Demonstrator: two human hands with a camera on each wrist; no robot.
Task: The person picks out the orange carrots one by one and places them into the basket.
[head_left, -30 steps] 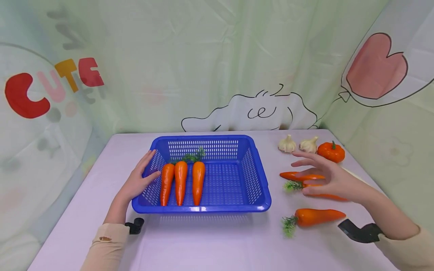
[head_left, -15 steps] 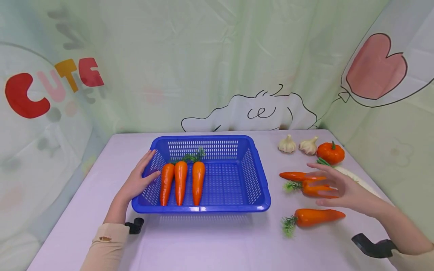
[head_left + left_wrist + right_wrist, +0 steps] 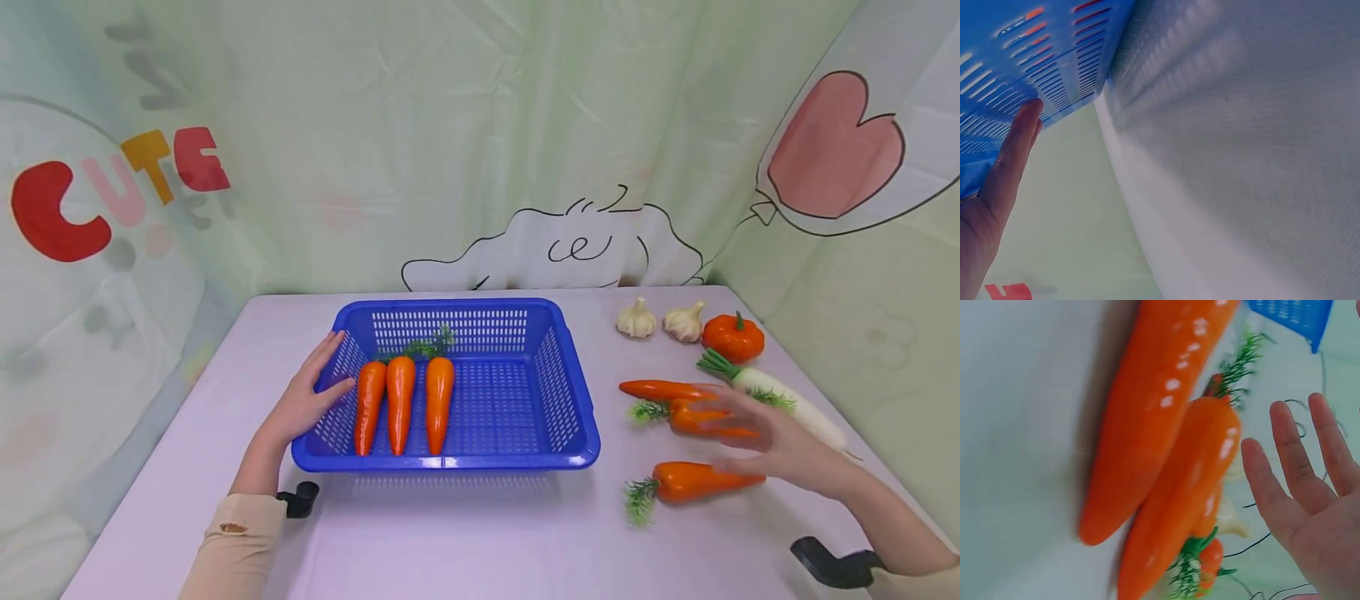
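Note:
My left hand (image 3: pixel 303 396) rests at the left rim of a blue plastic basket (image 3: pixel 446 463), thumb over the rim and straight fingers (image 3: pixel 1015 147) along the outer slotted wall. In the basket, three orange carrots (image 3: pixel 438 408) lie side by side, green tops toward the back. On the right, my right hand (image 3: pixel 783 446) hovers with spread fingers, holding nothing. It overlaps a front carrot (image 3: pixel 686 482) and a middle carrot (image 3: pixel 686 415) in the head view. Behind them lies another carrot (image 3: pixel 652 388). The right wrist view shows the open palm (image 3: pixel 1335 544) beside large, near carrots (image 3: pixel 1147 419).
A white radish (image 3: pixel 806 415) with green leaves lies at the table's right side. Two garlic bulbs (image 3: pixel 636 318) and a small orange pumpkin (image 3: pixel 733 337) stand at the back right. A printed curtain (image 3: pixel 360 167) hangs behind the white-covered table (image 3: pixel 420 542).
My right hand has moved right and toward the table's front, uncovering the middle carrot and most of the radish. The left hand and the basket have stayed in place.

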